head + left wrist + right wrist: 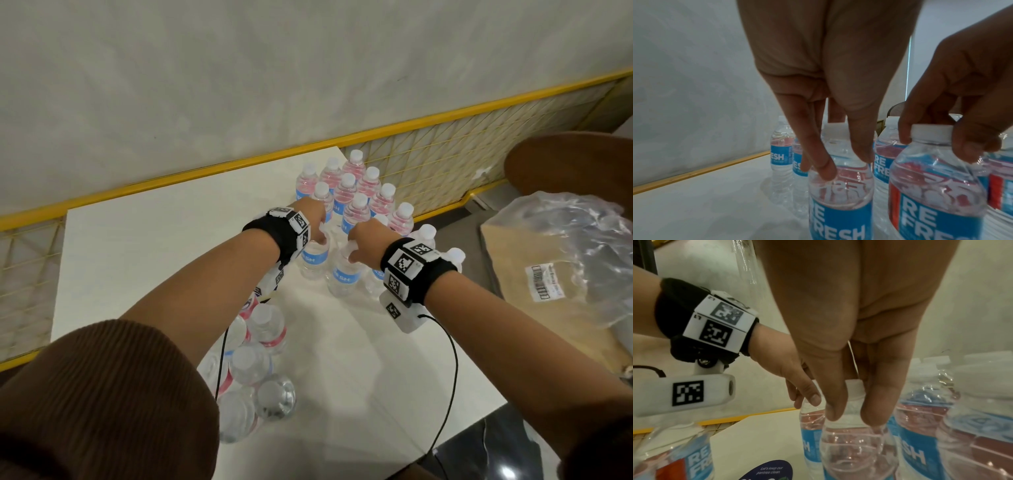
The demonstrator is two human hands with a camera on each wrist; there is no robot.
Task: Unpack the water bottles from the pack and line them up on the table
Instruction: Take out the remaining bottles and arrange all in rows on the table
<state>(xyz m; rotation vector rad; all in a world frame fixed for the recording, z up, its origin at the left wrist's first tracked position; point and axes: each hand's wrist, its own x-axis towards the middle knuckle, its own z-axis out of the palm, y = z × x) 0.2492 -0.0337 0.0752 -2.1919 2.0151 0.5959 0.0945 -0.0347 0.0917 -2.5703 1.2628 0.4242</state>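
Several clear water bottles (356, 192) with blue and red labels stand clustered at the far right of the white table (144, 260). At the cluster's near edge my left hand (320, 236) pinches the neck of one upright bottle (313, 262). In the left wrist view the left hand (846, 162) has its fingers down either side of that bottle's white cap (836, 129). Right beside it my right hand (352, 251) grips the cap of a second upright bottle (344, 275); the right hand (852, 417) holds this bottle (851, 451) from above. Both bottles stand on the table. The wrapped pack (253, 370) with several bottles lies near my left elbow.
A yellow wire-mesh fence (445, 161) runs behind the table along the wall. To the right, off the table, lie a cardboard sheet (520, 274), crumpled clear plastic (582, 246) and a brown round seat (568, 164). Thin black cables (452, 377) hang from both wrists.
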